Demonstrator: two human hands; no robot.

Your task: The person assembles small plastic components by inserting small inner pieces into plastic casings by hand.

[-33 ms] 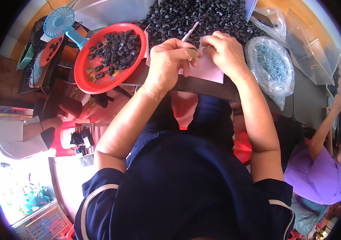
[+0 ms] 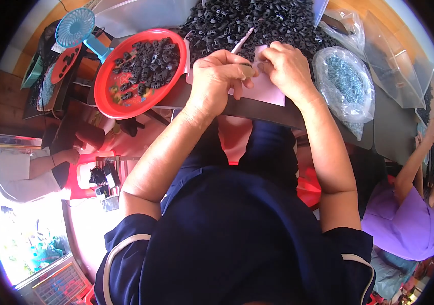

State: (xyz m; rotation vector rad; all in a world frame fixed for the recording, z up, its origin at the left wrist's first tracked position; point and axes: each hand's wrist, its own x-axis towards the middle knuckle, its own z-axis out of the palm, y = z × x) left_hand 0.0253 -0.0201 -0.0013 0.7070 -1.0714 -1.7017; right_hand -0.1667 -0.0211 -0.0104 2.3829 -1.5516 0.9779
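My left hand (image 2: 213,79) is closed, thumb and forefinger pinching a small black plastic part (image 2: 246,65) that the fingers mostly cover. Close by on its right, my right hand (image 2: 289,71) has its fingertips drawn together. Whatever they hold is too small to make out. Both hands are above a pink sheet (image 2: 265,92) at the table's front edge. Just beyond them spreads a big heap of small black plastic parts (image 2: 257,23). A thin pale strip (image 2: 242,40) sticks up behind my left fingers.
A red round tray (image 2: 104,96) with more black parts stands on the left, beside a light-blue fan (image 2: 76,29). On the right lies a clear bag of small bluish pieces (image 2: 344,76), near a clear plastic bin (image 2: 397,71). Other people sit or stand at both sides.
My right hand has shifted very slightly toward me. My left hand keeps its pinch in nearly the same spot. At the far right, another person's raised arm has moved a little.
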